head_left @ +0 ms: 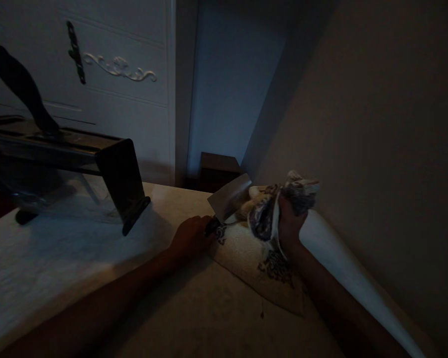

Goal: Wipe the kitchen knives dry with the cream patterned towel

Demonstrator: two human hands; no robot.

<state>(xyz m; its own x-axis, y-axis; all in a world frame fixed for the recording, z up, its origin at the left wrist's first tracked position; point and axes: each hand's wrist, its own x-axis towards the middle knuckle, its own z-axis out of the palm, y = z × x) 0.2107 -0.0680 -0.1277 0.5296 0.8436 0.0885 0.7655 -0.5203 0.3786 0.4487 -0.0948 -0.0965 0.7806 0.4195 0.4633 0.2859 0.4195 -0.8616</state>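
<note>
My left hand [194, 236] is closed around the dark handle of a cleaver-like knife [229, 196], its broad blade tilted up and to the right. In my right hand [291, 223] is a bunched, patterned cloth [267, 216], light with dark markings. The cloth lies close against the far end of the blade; whether they touch I cannot tell. Part of the cloth, with a dark scroll pattern, hangs or spreads down below both hands. Dim light hides the fingers of both hands in part.
A black-framed knife block [119, 174] with clear sides stands at left on the pale tabletop [78, 253], a black-handled knife [22, 84] standing in it. Behind are a white door [127, 114] and a dark box-like piece [220, 164]. A wall [377, 149] rises along the right.
</note>
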